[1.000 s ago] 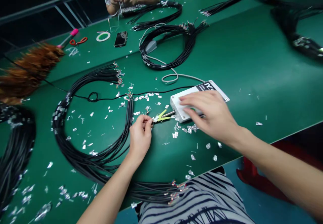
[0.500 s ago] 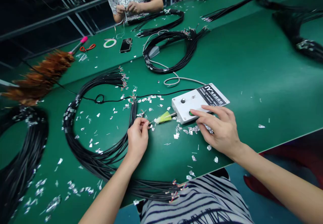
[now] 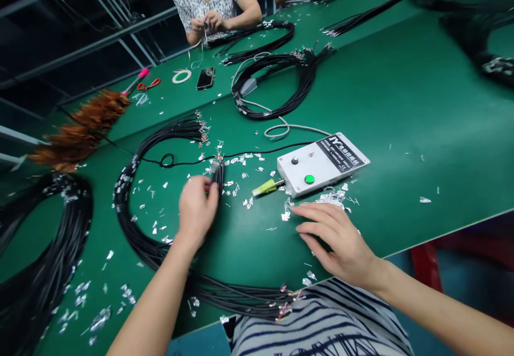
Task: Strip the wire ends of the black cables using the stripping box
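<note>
Over table (image 3: pixel 401 147) | left hand (image 3: pixel 197 206) curled at cables (image 3: pixel 220 178), grip unclear | right hand (image 3: pixel 339 238) spread near box (image 3: pixel 321 166)

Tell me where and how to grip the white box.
Probably pinch the labelled end of the white box by its edges, from the right, with the right hand: nothing juts there, whereas the yellow-green piece sticks out opposite and the grey cable runs to the far side.
</note>
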`<state>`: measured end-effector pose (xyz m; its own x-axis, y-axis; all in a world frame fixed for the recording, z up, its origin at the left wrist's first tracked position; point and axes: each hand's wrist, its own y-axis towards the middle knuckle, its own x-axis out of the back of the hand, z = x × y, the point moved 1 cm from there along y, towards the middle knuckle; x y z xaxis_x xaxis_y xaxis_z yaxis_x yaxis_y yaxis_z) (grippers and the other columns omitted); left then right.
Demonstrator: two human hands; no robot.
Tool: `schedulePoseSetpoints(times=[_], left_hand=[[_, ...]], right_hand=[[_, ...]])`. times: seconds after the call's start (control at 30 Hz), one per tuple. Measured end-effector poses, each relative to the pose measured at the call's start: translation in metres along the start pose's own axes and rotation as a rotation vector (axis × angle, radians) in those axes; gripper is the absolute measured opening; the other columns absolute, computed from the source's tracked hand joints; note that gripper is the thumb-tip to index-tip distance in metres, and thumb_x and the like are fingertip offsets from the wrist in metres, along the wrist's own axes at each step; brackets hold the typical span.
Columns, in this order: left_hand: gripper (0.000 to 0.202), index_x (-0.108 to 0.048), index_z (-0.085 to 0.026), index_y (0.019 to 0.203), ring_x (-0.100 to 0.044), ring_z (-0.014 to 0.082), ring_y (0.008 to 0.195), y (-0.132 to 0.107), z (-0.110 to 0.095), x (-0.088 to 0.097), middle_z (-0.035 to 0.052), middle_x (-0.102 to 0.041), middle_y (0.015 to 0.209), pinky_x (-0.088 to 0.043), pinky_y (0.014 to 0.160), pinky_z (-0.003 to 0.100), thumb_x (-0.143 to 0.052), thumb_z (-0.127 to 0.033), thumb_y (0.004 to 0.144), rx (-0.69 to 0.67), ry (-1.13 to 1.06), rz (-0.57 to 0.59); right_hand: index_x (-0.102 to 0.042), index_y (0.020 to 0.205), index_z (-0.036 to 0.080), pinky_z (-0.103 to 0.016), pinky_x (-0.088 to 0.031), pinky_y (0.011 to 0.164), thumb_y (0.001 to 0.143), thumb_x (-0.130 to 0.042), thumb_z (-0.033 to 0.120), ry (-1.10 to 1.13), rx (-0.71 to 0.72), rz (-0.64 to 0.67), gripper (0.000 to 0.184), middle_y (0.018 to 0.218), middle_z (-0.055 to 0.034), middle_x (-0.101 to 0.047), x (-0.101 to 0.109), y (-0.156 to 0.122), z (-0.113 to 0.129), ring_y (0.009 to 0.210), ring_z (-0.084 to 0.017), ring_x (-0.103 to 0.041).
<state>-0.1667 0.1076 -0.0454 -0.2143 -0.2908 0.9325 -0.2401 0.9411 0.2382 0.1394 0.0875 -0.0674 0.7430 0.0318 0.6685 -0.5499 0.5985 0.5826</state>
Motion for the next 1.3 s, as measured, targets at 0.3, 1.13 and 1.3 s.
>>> schedulePoseSetpoints(times=[0.3, 1.13, 1.3], left_hand=[[0.033, -0.054, -0.01, 0.105, -0.064, 0.0413, 0.094, 0.024, 0.056, -0.004, 0.0256, -0.064, 0.1, -0.048, 0.077, 0.05, -0.044, -0.037, 0.09, 0.422, 0.255, -0.007], [0.012, -0.064, -0.02, 0.079, -0.056, 0.0145, 0.064, -0.086, -0.096, 0.021, 0.001, -0.062, 0.071, -0.044, 0.058, 0.024, -0.059, -0.026, 0.089, 0.029, -0.769, 0.359], [0.023, -0.063, -0.017, 0.079, -0.047, 0.01, 0.045, -0.084, -0.096, 0.018, -0.0011, -0.056, 0.059, -0.038, 0.043, 0.021, -0.056, -0.036, 0.089, 0.298, -0.988, 0.407]], right_hand=[[-0.063, 0.101, 0.019, -0.037, -0.05, 0.085, 0.094, -0.05, 0.01, 0.23, -0.053, 0.175, 0.017, 0.104, -0.0066, -0.071, 0.0, 0.004, 0.012, 0.1, -0.018, -0.063], [-0.069, 0.095, 0.02, -0.026, -0.05, 0.063, 0.093, -0.056, 0.036, 0.826, -0.708, 0.156, 0.02, 0.084, -0.0033, -0.072, -0.009, 0.038, 0.007, 0.075, -0.015, -0.066], [-0.067, 0.101, 0.02, -0.029, -0.053, 0.069, 0.091, -0.057, 0.035, 0.882, -0.75, 0.09, 0.02, 0.089, -0.0044, -0.074, -0.013, 0.038, 0.007, 0.08, -0.016, -0.069]])
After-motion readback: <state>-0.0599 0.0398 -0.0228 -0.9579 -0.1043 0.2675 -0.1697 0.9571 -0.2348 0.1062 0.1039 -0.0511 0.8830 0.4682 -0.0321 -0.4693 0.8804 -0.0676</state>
